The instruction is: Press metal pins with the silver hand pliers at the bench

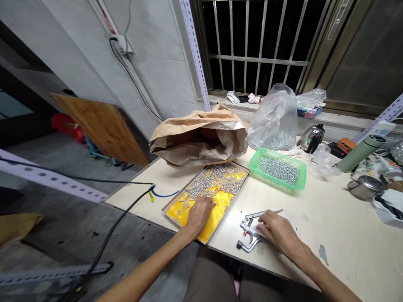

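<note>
My left hand reaches into a shallow tray lined in yellow. Its fingers curl down among small silvery metal pins, and whatever they pinch is hidden. The pins lie thickest at the tray's far end, with some scattered nearer. My right hand is closed around a silvery plier-like hand tool lying on the table. The tool's C-shaped jaw points left, and one long handle sticks out beyond my fingers.
Behind the tray a brown paper bag gapes open. A green plastic basket holds many pins, and a clear bag with more stands behind it. At right are a metal cup and a green flask. Cables hang at left.
</note>
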### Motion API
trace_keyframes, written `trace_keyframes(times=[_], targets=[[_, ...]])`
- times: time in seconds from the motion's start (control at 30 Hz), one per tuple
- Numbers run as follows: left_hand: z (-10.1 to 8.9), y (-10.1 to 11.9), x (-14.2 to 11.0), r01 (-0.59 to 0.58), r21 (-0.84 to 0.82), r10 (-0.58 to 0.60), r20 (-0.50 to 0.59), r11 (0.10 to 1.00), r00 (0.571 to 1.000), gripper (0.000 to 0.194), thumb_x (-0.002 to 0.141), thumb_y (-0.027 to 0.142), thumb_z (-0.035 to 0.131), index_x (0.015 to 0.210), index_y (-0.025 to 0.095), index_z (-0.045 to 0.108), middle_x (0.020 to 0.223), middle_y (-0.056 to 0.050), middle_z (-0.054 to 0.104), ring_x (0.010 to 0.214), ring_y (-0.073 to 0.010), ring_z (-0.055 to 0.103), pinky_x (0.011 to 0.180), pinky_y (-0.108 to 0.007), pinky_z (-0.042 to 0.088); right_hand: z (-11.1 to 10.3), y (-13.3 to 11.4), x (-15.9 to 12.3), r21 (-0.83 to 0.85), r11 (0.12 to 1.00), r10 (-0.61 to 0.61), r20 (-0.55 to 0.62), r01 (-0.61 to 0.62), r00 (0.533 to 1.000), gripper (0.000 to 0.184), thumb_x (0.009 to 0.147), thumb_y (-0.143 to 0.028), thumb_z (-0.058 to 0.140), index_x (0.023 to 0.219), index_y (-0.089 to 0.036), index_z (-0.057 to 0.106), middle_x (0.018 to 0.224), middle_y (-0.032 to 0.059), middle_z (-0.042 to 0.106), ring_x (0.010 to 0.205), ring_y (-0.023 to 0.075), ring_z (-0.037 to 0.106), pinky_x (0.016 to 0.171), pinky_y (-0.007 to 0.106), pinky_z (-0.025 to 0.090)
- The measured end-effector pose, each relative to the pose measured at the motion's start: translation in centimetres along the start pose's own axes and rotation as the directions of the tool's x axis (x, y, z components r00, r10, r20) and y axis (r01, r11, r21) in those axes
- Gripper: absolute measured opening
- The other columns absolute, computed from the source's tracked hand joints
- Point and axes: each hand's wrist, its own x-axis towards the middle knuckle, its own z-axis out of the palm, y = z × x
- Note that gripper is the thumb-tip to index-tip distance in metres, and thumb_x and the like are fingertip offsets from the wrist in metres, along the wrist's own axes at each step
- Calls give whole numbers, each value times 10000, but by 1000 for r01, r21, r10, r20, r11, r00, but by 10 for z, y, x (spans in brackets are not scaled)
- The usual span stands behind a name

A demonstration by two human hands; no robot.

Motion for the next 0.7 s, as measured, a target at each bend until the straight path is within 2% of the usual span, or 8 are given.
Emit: trace_keyframes(times=[0.07, 0.17, 0.3, 0.37, 0.4, 0.47, 0.57, 0.7], targets=[[2, -3, 3, -78, 29, 79, -30, 997, 996, 157, 886, 204, 472, 840, 159, 615, 904, -84, 624, 931, -211, 546, 827, -311, 414, 17, -2, -17, 11, 1000, 26, 79, -27, 997, 147, 893, -225, 480, 962, -191, 604, 955, 53, 610, 814, 164, 599, 690, 256, 429], [-2, -6, 7, -148, 28, 149, -40, 989, 988, 167, 862, 174, 474, 770, 161, 612, 861, -89, 627, 905, -218, 559, 813, -319, 427, 31, -2, -29, -19, 998, 62, 98, -61, 993, 179, 869, -196, 509, 1030, -201, 586, 982, 51, 596, 832, 166, 594, 702, 258, 421], [-22, 7, 3, -175, -185, 175, -11, 967, 984, 157, 805, 180, 502, 697, 161, 614, 779, -66, 646, 791, -190, 591, 730, -283, 449, 40, -2, -32, -123, 986, 126, 79, -115, 989, 176, 909, -161, 424, 952, -193, 591, 933, 52, 588, 814, 167, 581, 680, 267, 394], [-30, 25, -5, -110, -396, 143, 55, 912, 988, 132, 778, 220, 533, 720, 161, 635, 736, -36, 659, 699, -156, 598, 671, -249, 453, 42, -1, -32, -164, 982, 110, 79, -96, 991, 200, 932, -172, 389, 908, -186, 587, 911, 51, 582, 789, 161, 569, 657, 267, 374], [-32, 35, -10, -54, -507, 140, 134, 860, 981, 133, 767, 246, 548, 747, 160, 647, 722, -24, 663, 656, -141, 597, 634, -232, 453, 43, 1, -32, -180, 981, 88, 78, -73, 993, 207, 938, -177, 381, 898, -184, 584, 903, 48, 581, 777, 157, 563, 646, 268, 364], [-30, 57, -22, 139, -661, 137, 348, 737, 928, 152, 743, 270, 570, 775, 145, 652, 648, -2, 644, 540, -113, 569, 542, -209, 441, 46, 4, -32, -211, 977, 34, 71, -18, 997, 209, 943, -177, 377, 887, -186, 579, 887, 42, 580, 761, 154, 550, 629, 274, 343], [-19, 81, -37, 355, -704, 141, 541, 615, 829, 154, 706, 272, 613, 739, 125, 643, 532, 31, 572, 446, -85, 509, 466, -187, 411, 47, 12, -35, -267, 964, -6, 58, 21, 998, 185, 933, -168, 408, 877, -195, 582, 860, 35, 580, 767, 160, 543, 618, 286, 315], [-4, 92, -48, 420, -670, 74, 577, 613, 813, 181, 681, 298, 658, 696, 118, 648, 465, 68, 484, 390, -48, 393, 392, -165, 300, 46, 19, -41, -308, 951, -10, 53, 26, 999, 146, 918, -165, 446, 893, -198, 587, 850, 36, 577, 778, 168, 539, 618, 296, 295]])
